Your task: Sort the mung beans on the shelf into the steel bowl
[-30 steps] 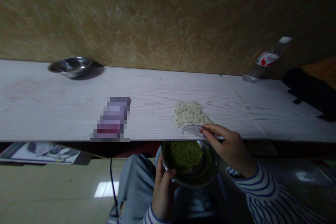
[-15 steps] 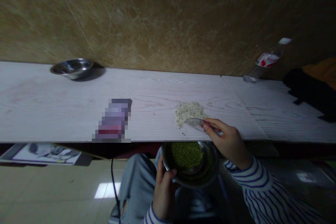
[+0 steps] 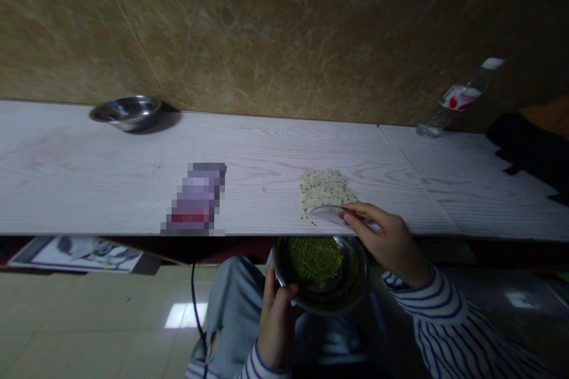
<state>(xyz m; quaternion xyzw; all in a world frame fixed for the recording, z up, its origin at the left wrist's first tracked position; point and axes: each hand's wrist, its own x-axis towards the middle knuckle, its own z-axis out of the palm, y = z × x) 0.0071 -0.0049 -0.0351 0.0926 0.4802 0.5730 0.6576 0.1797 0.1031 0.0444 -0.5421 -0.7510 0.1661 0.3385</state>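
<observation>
My left hand (image 3: 278,317) grips the left rim of a steel bowl (image 3: 331,305), thumb on the rim. Green mung beans (image 3: 315,259) fill part of that bowl, which sits just below the table's front edge over my lap. Between the thumb and fingers of my right hand (image 3: 389,237) is a clear plastic spoon-shaped tool (image 3: 326,213), its rounded end lying low at the near side of a thin pile of rice (image 3: 328,186). Dark green beans are scattered through the white grains. A few loose beans lie close to the tool's tip.
A second steel bowl (image 3: 127,113) stands at the back left by the wall. On the white wooden table (image 3: 253,189) lies a pixelated flat object (image 3: 198,198). A plastic bottle (image 3: 460,98) stands at the back right, beside dark cloth (image 3: 520,136). A cable (image 3: 194,296) hangs below.
My right hand has drawn the tool slightly towards the table's front edge, away from the pile's middle. My left hand still holds the bowl. The whole view has shifted a little.
</observation>
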